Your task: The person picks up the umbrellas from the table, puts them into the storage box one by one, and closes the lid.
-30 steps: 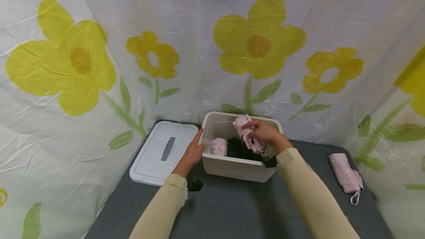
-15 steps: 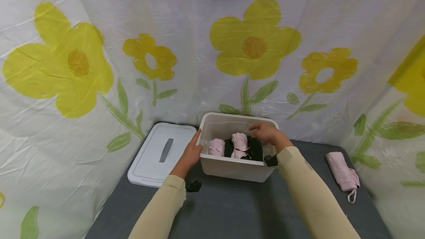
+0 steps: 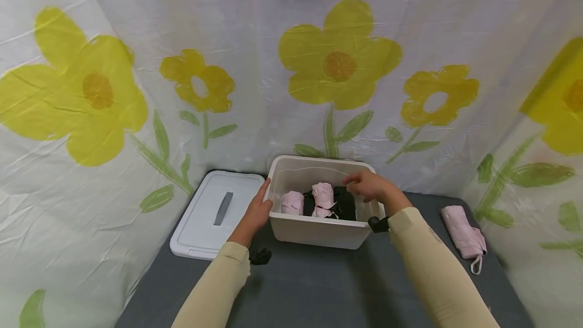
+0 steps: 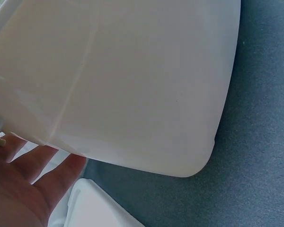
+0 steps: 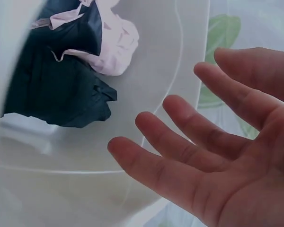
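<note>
My left hand (image 3: 256, 215) rests against the left side of a white plastic bin (image 3: 314, 236), its fingers fairly straight along the outer wall in the left wrist view. Over the bin's right end is my right hand (image 3: 370, 186), holding nothing; its fingers are spread and relaxed in the right wrist view. Inside the bin, a folded pink umbrella (image 3: 323, 195) lies in the middle beside a folded black umbrella (image 3: 345, 202). Another pink umbrella (image 3: 292, 203) sits at the left end, with black fabric between the two pink ones. The front wall hides their lower parts.
A white lid (image 3: 205, 229) with a grey handle lies left of the bin on the dark grey table (image 3: 314, 287). Near the table's right edge is a folded pink umbrella (image 3: 463, 232) with a wrist loop. A flower-printed curtain (image 3: 255, 130) hangs close behind the bin.
My right hand has let go of the pink umbrella it held, which now lies in the bin, and has drawn to the right. My left hand stays at the bin's left side.
</note>
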### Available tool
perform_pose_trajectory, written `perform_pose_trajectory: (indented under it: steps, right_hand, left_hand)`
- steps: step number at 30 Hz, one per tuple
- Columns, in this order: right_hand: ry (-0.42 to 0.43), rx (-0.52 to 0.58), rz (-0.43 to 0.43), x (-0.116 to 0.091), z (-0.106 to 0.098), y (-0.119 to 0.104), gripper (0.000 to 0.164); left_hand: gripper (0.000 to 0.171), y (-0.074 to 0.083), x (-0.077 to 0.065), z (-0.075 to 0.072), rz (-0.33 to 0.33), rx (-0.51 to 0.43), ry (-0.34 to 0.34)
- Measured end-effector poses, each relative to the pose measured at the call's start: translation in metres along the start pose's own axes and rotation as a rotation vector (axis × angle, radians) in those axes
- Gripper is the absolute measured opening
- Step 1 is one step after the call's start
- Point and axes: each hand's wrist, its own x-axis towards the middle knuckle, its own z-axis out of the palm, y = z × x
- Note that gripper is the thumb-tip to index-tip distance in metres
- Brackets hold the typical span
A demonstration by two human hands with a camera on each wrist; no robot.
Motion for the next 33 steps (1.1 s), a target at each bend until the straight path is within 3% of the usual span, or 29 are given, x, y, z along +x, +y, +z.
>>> perform_pose_trajectory:
  steps: [7, 14, 21, 26, 33]
  right_hand:
    - [0.001, -0.006, -0.071, -0.012, 0.0, 0.01, 0.043]
    - [0.065, 0.03, -0.108, -0.028, 0.001, 0.021, 0.043]
    - [0.253, 0.069, -0.223, -0.037, -0.001, 0.037, 0.04]
    - [0.421, 0.083, -0.183, -0.042, -0.004, 0.048, 0.039]
    - [0.62, -0.044, -0.132, -0.055, -0.01, 0.072, 0.039]
  left_hand:
    - [0.067, -0.003, 0.001, 0.0, 0.014, -0.006, 0.005]
    - [0.068, -0.003, 0.001, 0.0, 0.022, -0.013, 0.002]
    - [0.067, -0.004, 0.001, -0.001, 0.021, -0.012, -0.001]
    - [0.068, -0.003, 0.001, -0.002, 0.034, -0.017, -0.007]
    - [0.068, -0.003, 0.002, -0.001, 0.023, -0.016, -0.011]
